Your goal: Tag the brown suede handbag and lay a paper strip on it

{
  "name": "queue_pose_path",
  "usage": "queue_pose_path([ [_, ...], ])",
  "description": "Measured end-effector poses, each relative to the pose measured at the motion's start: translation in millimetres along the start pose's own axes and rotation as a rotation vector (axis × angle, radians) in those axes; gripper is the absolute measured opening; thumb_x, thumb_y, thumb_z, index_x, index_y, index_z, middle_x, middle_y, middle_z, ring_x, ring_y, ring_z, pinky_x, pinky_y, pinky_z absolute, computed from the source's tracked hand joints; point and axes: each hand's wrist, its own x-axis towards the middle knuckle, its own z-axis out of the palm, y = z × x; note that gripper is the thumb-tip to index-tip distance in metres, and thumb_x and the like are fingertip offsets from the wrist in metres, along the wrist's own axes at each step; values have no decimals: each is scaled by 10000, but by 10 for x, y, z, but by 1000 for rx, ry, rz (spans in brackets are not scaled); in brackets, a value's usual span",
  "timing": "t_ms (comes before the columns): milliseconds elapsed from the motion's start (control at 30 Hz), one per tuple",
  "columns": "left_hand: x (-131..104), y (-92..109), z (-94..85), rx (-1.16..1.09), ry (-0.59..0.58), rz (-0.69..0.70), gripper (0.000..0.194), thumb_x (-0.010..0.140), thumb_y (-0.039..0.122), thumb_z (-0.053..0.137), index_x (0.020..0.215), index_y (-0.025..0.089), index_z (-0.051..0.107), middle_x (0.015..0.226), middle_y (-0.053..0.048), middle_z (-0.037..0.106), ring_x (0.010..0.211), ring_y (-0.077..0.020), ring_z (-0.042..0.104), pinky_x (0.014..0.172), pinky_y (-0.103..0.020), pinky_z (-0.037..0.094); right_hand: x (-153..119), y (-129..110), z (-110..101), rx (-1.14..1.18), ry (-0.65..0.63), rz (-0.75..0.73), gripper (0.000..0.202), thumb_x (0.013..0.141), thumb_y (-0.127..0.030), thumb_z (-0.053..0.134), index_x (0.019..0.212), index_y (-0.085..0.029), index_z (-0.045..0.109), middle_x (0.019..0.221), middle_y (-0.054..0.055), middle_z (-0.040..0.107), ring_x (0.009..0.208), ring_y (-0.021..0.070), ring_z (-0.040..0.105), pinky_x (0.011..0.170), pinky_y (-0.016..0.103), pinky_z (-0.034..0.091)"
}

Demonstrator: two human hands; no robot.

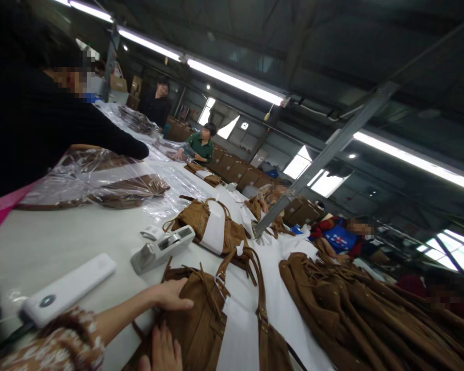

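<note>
A brown suede handbag (201, 319) lies on the white table (62, 237) right in front of me, with a white paper sheet (239, 335) under its straps. My left hand (172, 295), on an arm in a floral sleeve, rests flat on the bag's upper edge. My right hand (161, 351) lies flat on the bag's near side at the bottom of the view, partly cut off. Neither hand grips anything.
A grey tape dispenser (162, 248) and a white flat device (67, 289) lie left of the bag. A second bag with a paper band (211, 226) sits behind. A heap of brown bags (371, 319) fills the right. Plastic-wrapped bags (100, 180) lie by a co-worker in black (42, 123). More people work farther along.
</note>
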Motion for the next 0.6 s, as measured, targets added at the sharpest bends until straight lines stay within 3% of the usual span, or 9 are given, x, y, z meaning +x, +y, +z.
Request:
queue_pose_path([
  [67, -155, -85, 112, 121, 68, 13, 690, 711, 316, 612, 1346, 170, 385, 1257, -139, 558, 1190, -300, 486, 1042, -416, 339, 4, -44, -80, 58, 8, -11, 581, 834, -384, 468, 1386, -226, 386, 1356, 115, 476, 1208, 333, 489, 940, 546, 461],
  [133, -270, -177, 261, 305, 170, 14, 661, 799, 236, 441, 1421, 142, 236, 1259, -178, 518, 1179, -291, 488, 1032, -443, 334, -56, -176, -274, 136, 126, 20, 518, 857, -334, 426, 1372, -290, 396, 1344, 44, 518, 1222, 281, 492, 992, 509, 428],
  [233, -370, -224, 404, 625, 326, 64, 605, 842, 184, 286, 1436, 117, 193, 1208, -189, 528, 1128, -285, 518, 975, -446, 389, -278, -294, -789, 255, 225, 22, 442, 865, -251, 401, 1294, -329, 476, 1287, -25, 581, 1158, 190, 557, 992, 367, 449],
  [333, -511, -125, 441, 762, 381, 120, 608, 859, 262, 305, 1445, 148, 189, 1358, -189, 445, 1267, -323, 400, 1008, -483, 358, -747, -19, -1459, 192, 241, 141, 402, 893, -328, 409, 1270, -246, 524, 1306, 52, 563, 1189, 206, 532, 999, 353, 441],
  [433, -821, -90, 553, 814, 324, 69, 637, 852, 480, 366, 1439, 294, 202, 1456, -125, 364, 1331, -410, 283, 999, -590, 323, -1464, 522, -1940, -22, 272, 486, 476, 937, -354, 280, 1326, -161, 474, 1377, 123, 476, 1285, 245, 426, 1055, 429, 375],
  [533, -1169, -275, 771, 872, 271, 68, 564, 853, 504, 347, 1398, 377, 280, 1519, -14, 261, 1363, -407, 216, 1023, -628, 264, -2135, 931, -1955, -244, 231, 874, 534, 905, -372, 348, 1342, -80, 442, 1388, 209, 437, 1299, 348, 384, 1035, 523, 359],
  [600, -1299, -421, 875, 880, 248, 146, 536, 875, 422, 298, 1400, 313, 316, 1527, 16, 227, 1380, -315, 228, 1093, -528, 235, -2396, 1042, -1779, -248, 195, 964, 540, 899, -343, 347, 1353, -60, 417, 1350, 225, 471, 1237, 342, 463, 982, 474, 416],
])
